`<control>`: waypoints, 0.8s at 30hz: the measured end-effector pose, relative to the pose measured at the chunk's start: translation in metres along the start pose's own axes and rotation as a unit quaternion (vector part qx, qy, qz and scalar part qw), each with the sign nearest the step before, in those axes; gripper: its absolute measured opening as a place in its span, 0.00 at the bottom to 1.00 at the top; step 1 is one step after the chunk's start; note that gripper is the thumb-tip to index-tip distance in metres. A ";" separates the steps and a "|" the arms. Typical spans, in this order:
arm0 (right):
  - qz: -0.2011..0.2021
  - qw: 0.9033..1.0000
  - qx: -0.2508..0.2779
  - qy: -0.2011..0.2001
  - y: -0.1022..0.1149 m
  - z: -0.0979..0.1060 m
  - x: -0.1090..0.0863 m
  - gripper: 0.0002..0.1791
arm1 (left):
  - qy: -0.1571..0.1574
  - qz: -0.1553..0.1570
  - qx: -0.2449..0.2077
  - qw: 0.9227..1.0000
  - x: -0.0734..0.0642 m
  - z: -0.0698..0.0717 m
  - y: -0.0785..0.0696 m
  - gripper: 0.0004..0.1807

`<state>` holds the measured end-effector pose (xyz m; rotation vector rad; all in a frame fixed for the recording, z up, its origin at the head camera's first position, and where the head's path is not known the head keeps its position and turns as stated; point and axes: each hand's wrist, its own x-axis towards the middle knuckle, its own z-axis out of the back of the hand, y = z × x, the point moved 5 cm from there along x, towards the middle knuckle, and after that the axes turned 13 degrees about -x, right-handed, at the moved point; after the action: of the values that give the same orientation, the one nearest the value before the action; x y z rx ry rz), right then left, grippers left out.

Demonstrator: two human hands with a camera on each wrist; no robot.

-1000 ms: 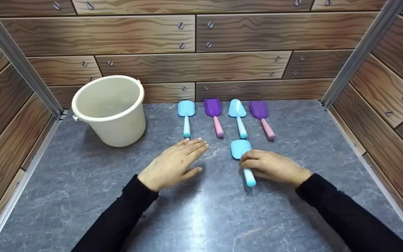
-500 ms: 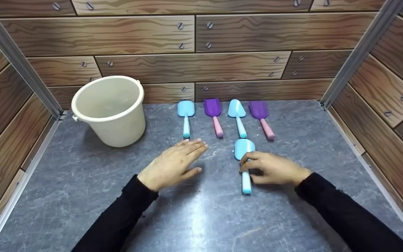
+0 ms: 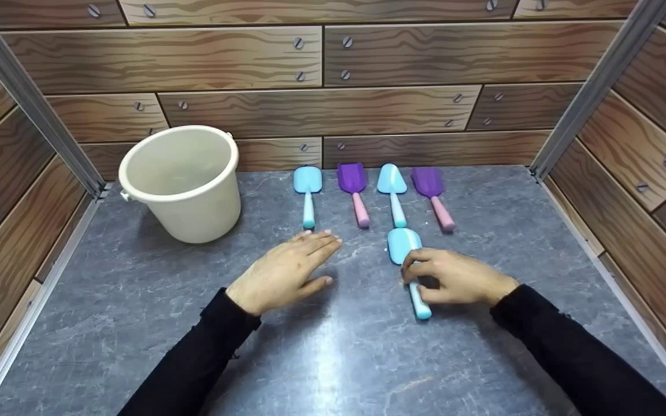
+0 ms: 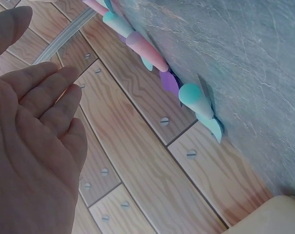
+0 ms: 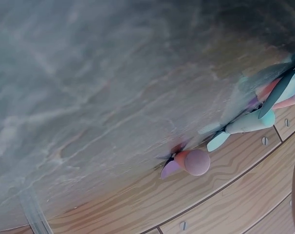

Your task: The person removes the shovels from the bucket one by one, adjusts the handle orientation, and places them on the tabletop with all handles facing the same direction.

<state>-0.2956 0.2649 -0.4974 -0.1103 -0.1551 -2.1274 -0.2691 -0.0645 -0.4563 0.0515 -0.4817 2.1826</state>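
Note:
A light blue toy shovel [image 3: 403, 245] lies in front of a row of similar shovels in the head view, its scoop pointing at the back wall. My right hand [image 3: 457, 277] pinches it near the top of its handle, fingers bent over from the right side. Part of the handle is hidden under those fingers, while its lower end [image 3: 422, 309] sticks out toward me. To the left, my left hand [image 3: 284, 271] holds nothing, palm down with its fingers extended. Its fingertips are just below the handle end of the leftmost blue shovel [image 3: 308, 180].
The row also has a purple shovel [image 3: 351, 178] with a pink handle, a blue one with a tapered scoop [image 3: 391, 179], and another purple one [image 3: 428, 182]. A cream bucket [image 3: 208, 214] stands back left. Wood-patterned walls [image 3: 321, 110] enclose the grey tabletop [image 3: 107, 323].
The shovel under my right hand shifts slightly right and toward me, then its handle end swings right. The left hand stays in place.

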 end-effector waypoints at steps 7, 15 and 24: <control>-0.018 1.000 -0.009 0.007 0.002 0.003 0.002 0.16 | 0.000 0.001 -0.009 1.000 0.000 0.001 0.001 0.39; -0.060 0.995 -0.080 -0.029 0.008 0.011 0.017 0.21 | -0.015 0.010 -0.015 1.000 -0.001 0.006 0.005 0.38; -0.096 0.983 -0.119 -0.097 0.021 0.029 0.037 0.25 | -0.032 0.042 -0.013 0.999 -0.005 0.017 0.011 0.38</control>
<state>-0.2968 0.2271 -0.4620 -0.4606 -0.0248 -2.3192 -0.2770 -0.0807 -0.4453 0.0896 -0.5566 2.2622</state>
